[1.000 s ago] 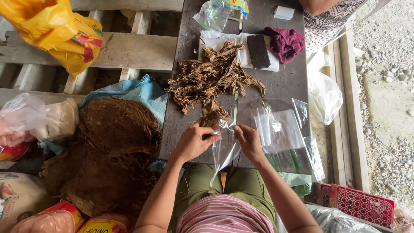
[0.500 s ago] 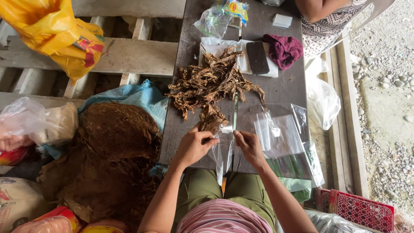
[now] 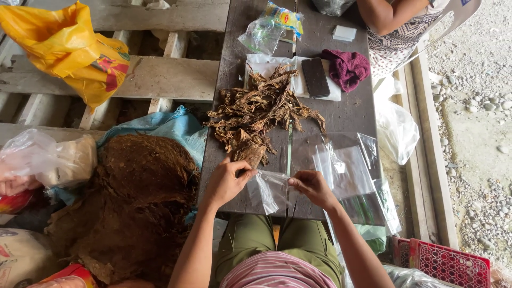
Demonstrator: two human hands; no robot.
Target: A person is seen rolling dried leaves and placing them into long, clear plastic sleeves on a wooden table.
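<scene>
Here we hold a small clear plastic bag between our two hands at the near edge of the dark wooden desk. Our left hand pinches the bag's left top corner, fingers curled, just below the pile of dried brown leaves and touching its nearest clump. Our right hand pinches the bag's right top edge between thumb and fingertips. The bag hangs slack between them, and we cannot tell whether anything is in it.

Just right of our right hand lies a stack of empty clear bags, flat on the desk. Farther up the desk we see a black phone on a white cloth, a maroon rag beside it, and a clear bag with a yellow packet inside.

Left of the desk, a blue sack lies open under a big heap of brown leaf. A yellow plastic bag sits on the wooden pallet. Another person's arm rests at the far end.
</scene>
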